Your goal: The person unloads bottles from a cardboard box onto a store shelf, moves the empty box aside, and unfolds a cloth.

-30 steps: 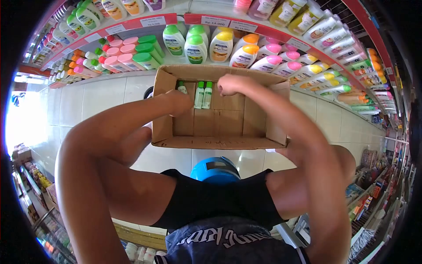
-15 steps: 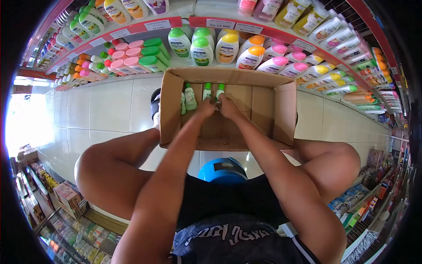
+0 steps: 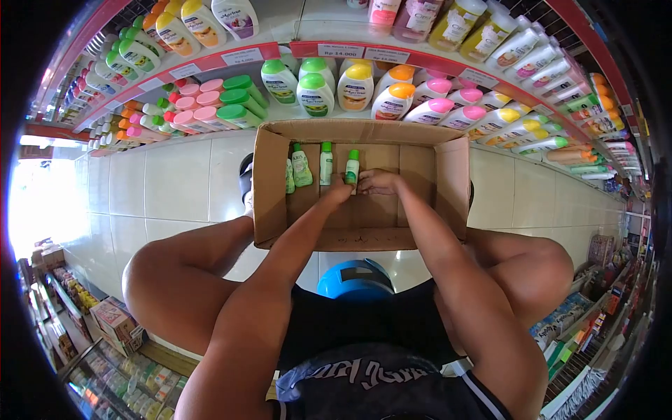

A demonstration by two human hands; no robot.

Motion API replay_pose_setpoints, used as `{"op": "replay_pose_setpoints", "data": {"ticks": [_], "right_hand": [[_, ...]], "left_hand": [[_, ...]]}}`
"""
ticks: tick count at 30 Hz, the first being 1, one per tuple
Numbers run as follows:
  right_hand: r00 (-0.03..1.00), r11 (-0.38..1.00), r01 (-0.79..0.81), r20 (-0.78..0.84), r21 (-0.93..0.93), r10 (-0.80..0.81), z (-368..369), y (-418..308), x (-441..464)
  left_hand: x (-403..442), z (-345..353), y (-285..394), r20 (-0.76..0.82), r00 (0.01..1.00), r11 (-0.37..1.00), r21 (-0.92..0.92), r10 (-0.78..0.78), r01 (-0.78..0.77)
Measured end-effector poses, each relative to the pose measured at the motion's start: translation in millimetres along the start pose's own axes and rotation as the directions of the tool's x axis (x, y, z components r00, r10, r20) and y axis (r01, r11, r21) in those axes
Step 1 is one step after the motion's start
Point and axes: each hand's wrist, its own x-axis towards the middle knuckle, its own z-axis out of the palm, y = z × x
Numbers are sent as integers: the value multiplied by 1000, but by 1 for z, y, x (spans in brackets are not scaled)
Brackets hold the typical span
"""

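Note:
An open cardboard box (image 3: pixel 269 210) lies in front of me between my legs. Inside it, my left hand (image 3: pixel 340 190) is closed around the lower part of a small green-capped bottle (image 3: pixel 352 166). Just right of that bottle is my right hand (image 3: pixel 379 183), fingers stretched toward it and holding nothing; whether the fingertips touch it I cannot tell. Another slim green-capped bottle (image 3: pixel 326 165) lies to the left in the box. Farther left, a wider green bottle (image 3: pixel 301 168) rests beside a partly covered one (image 3: pixel 290 178) along the box wall.
Beyond the box stands a shelf with a red edge (image 3: pixel 280 52), filled with lotion bottles (image 3: pixel 355 87) and pink-capped bottles (image 3: pixel 430 110). A blue rounded object (image 3: pixel 353 278) sits between my legs. Cartons (image 3: pixel 115 323) and goods are behind at the left.
My right hand has moved right, away from the left hand, and its fingers have spread. The right-hand bottle, in my left hand, now shows more fully. The view has shifted slightly.

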Motion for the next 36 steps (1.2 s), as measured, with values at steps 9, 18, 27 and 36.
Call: {"op": "replay_pose_setpoints", "data": {"ticks": [9, 18, 27, 36], "right_hand": [[964, 892, 143, -143, -428, -223, 42, -136, -66], [488, 52, 292, 102, -955, -867, 170, -286, -220], [294, -145, 88, 165, -985, -941, 218, -392, -251], [287, -85, -124, 47, -989, -957, 189, -446, -239]], "left_hand": [[-46, -54, 54, 162, 913, 847, 341, 375, -408], [-148, -143, 194, 16, 600, 546, 396, 800, -739], [-163, -251, 336, -180, 232, 293, 607, 956, -739], [-106, -251, 376, -192, 382, 415, 614, 904, -671]]}}
